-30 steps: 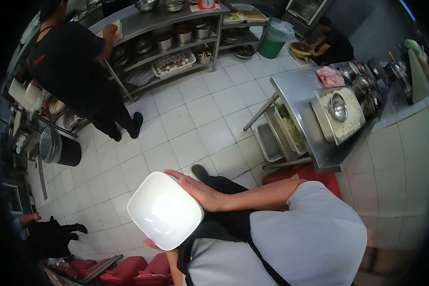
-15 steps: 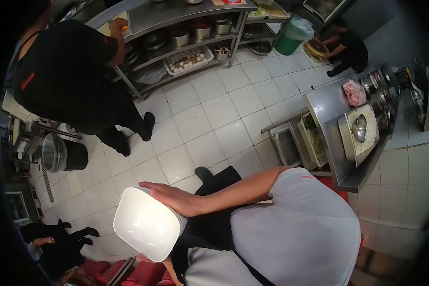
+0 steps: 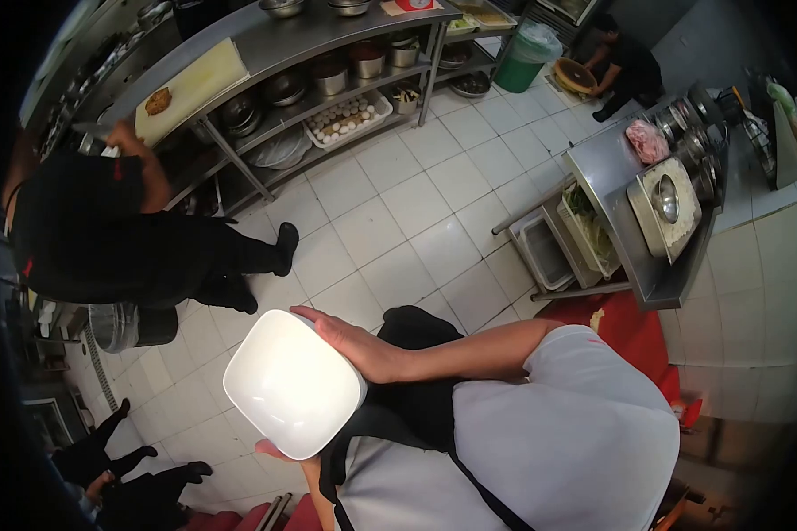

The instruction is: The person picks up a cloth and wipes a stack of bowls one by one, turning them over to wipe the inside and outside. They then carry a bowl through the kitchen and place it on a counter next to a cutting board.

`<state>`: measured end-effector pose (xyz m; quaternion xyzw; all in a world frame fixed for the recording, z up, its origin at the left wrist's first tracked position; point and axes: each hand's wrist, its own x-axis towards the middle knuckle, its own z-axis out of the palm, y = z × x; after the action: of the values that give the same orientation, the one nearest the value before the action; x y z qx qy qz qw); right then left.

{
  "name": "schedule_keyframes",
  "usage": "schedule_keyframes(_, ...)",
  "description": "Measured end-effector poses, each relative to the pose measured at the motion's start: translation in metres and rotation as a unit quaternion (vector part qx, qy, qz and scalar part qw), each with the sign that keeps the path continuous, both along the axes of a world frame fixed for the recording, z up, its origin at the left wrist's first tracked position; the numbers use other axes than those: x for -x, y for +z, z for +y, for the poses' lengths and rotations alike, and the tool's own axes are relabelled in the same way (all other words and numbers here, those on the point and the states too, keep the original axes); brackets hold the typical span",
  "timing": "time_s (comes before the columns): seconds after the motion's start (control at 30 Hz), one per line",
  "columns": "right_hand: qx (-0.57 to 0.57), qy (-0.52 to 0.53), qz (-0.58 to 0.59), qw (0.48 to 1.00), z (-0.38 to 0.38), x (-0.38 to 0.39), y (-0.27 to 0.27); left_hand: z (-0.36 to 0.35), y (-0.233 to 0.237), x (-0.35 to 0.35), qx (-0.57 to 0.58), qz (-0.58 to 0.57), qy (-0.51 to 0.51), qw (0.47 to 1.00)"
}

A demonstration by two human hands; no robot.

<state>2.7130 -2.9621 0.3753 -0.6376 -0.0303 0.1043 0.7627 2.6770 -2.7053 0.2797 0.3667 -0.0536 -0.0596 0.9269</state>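
A white, rounded-square bowl [image 3: 294,385] is held out in front of my body, and nothing shows inside it. My right hand [image 3: 361,348] is closed round the upper right side of the bowl. Below the bowl's lower edge, part of my left hand [image 3: 274,450] shows against it; the rest is hidden behind the bowl. Whether more bowls are stacked underneath is hard to tell.
At left, a co-worker [image 3: 106,230] in black holds a knife near a cutting board [image 3: 204,84] with a brown food piece. A steel table [image 3: 615,199] carries trays at right. Another person [image 3: 633,66] crouches far back; others are at lower left.
The bowl and my hands appear slightly further right. The co-worker at left has shifted down in view, revealing the cutting board. A red surface now shows beside my right sleeve.
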Motion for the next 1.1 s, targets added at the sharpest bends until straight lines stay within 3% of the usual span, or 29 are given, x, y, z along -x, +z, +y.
schedule_keyframes(0.17, -0.035, -0.018, 0.001, 0.999, 0.005, 0.003, -0.009, 0.000, 0.005, -0.011, -0.006, -0.018, -0.015, 1.000)
schedule_keyframes(0.2, -0.043, -0.022, 0.002, 0.999, 0.006, 0.004, -0.011, -0.005, 0.009, -0.006, -0.106, 0.056, 0.077, 0.990)
schedule_keyframes(0.27, -0.036, -0.026, 0.007, 0.999, 0.006, 0.006, -0.011, -0.004, 0.010, -0.003, -0.187, 0.094, 0.120, 0.971)
schedule_keyframes(0.3, -0.031, -0.026, 0.010, 0.999, 0.005, 0.006, -0.011, -0.001, 0.014, -0.005, -0.170, 0.058, 0.071, 0.981)
schedule_keyframes(0.37, -0.024, -0.025, 0.008, 0.999, 0.002, 0.005, -0.011, -0.008, 0.018, -0.005, -0.169, 0.073, 0.083, 0.979)
schedule_keyframes(0.4, -0.021, -0.025, 0.007, 0.999, 0.001, 0.005, -0.011, -0.017, 0.018, -0.002, -0.185, 0.122, 0.142, 0.965)
schedule_keyframes(0.47, -0.018, -0.026, 0.011, 0.999, -0.002, 0.005, -0.011, -0.019, 0.016, 0.000, -0.226, 0.129, 0.162, 0.952)
schedule_keyframes(0.57, -0.019, -0.026, 0.016, 0.999, -0.006, 0.006, -0.008, -0.007, 0.005, 0.001, -0.251, 0.076, 0.110, 0.959)
schedule_keyframes(0.63, -0.022, -0.025, 0.016, 0.999, -0.009, 0.006, -0.008, -0.027, 0.019, 0.000, -0.207, 0.139, 0.156, 0.956)
schedule_keyframes(0.7, -0.026, -0.023, 0.014, 0.999, -0.011, 0.006, -0.010, -0.010, -0.007, -0.007, 0.011, -0.034, -0.012, 0.999)
schedule_keyframes(0.77, -0.032, -0.023, 0.012, 0.999, -0.013, 0.007, -0.009, -0.003, -0.016, -0.009, 0.125, -0.117, -0.101, 0.980)
schedule_keyframes(0.8, -0.035, -0.023, 0.010, 0.999, -0.014, 0.008, -0.009, -0.005, -0.014, -0.010, 0.129, -0.114, -0.104, 0.980)
schedule_keyframes(0.87, -0.029, -0.026, 0.012, 0.999, -0.015, 0.009, -0.008, -0.012, -0.007, -0.006, 0.024, -0.024, -0.017, 0.999)
schedule_keyframes(0.9, -0.026, -0.029, 0.014, 0.999, -0.016, 0.009, -0.008, -0.025, 0.009, 0.000, -0.086, 0.064, 0.073, 0.992)
schedule_keyframes(0.97, -0.026, -0.027, 0.012, 0.999, -0.017, 0.010, -0.008, -0.038, 0.024, 0.003, -0.179, 0.164, 0.173, 0.955)
schedule_keyframes(1.1, -0.017, -0.028, 0.011, 0.999, -0.018, 0.014, -0.009, -0.031, 0.018, 0.004, -0.167, 0.126, 0.142, 0.968)
